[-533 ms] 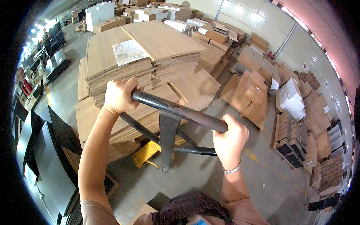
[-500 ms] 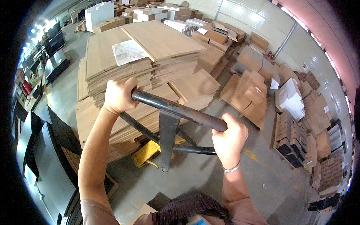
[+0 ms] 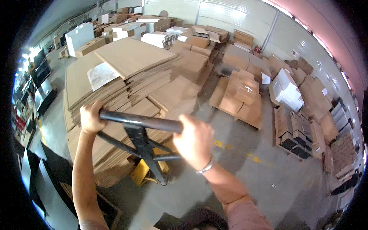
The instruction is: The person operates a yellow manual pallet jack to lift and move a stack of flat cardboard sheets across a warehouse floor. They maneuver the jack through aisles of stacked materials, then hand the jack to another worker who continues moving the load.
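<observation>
Both my hands grip the black handle bar [image 3: 143,122] of a yellow pallet jack [image 3: 145,170]. My left hand [image 3: 91,117] is closed around the bar's left end. My right hand [image 3: 193,141], with a bracelet at the wrist, is closed around its right end. The jack's black shaft runs down from the bar to the yellow base, which sits under a tall load of flat brown cardboard sheets [image 3: 126,82] right in front of me.
More stacks of flattened cardboard [image 3: 239,97] stand on the grey concrete floor ahead and to the right, with white bundles [image 3: 287,88] beyond. Dark machines [image 3: 40,88] line the left side. A yellow floor marking [image 3: 234,149] crosses the aisle to my right.
The view has swung and moved closer to the load; my right hand has shifted up and inward along the bar. Both hands keep their grip.
</observation>
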`<state>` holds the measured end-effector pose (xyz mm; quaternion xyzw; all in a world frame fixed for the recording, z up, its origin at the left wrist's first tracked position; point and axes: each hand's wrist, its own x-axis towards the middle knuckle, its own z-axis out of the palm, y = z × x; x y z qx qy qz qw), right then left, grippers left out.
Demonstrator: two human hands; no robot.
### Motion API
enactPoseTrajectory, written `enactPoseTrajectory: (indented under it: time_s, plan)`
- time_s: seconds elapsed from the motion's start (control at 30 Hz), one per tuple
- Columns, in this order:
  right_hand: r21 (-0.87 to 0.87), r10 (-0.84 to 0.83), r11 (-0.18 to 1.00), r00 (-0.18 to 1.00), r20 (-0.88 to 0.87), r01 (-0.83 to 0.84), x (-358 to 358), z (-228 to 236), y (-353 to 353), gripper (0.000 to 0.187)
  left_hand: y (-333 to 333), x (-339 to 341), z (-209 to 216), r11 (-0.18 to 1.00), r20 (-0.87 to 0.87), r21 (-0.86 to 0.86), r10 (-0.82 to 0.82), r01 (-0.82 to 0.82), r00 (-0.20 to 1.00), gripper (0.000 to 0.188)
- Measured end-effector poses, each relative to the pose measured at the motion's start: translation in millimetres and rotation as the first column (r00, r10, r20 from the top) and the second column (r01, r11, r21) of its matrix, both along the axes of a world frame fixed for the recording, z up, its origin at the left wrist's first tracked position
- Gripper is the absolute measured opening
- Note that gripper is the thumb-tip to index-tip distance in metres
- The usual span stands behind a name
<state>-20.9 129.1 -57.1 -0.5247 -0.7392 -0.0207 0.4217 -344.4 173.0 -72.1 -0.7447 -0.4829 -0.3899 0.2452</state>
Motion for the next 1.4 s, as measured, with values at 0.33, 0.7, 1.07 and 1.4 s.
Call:
enactPoseTrajectory:
  time_s: [0.33, 0.7, 1.07, 1.4]
  plan:
    - [0.067, 0.164, 0.985, 0.986, -0.025, -0.162, 42, -25, 57, 0.009, 48, 31, -26, 0.998, -0.023, 0.07, 0.0, 0.002, 1.0, 0.014]
    - [0.075, 0.229, 0.972, 0.971, -0.069, -0.224, 92, -45, 115, 0.007, 84, 52, -50, 0.995, -0.049, -0.044, 0.092, -0.094, 0.995, 0.017]
    - [0.069, 0.331, 0.943, 0.941, -0.071, -0.327, 93, -66, 185, 0.009, 138, 17, -79, 0.984, 0.01, -0.094, 0.151, -0.15, 0.988, 0.023]
    - [0.12, 0.331, 0.939, 0.942, -0.051, -0.323, 89, -86, 246, 0.008, 185, 16, -105, 0.984, -0.013, 0.018, 0.178, -0.178, 0.984, 0.018]
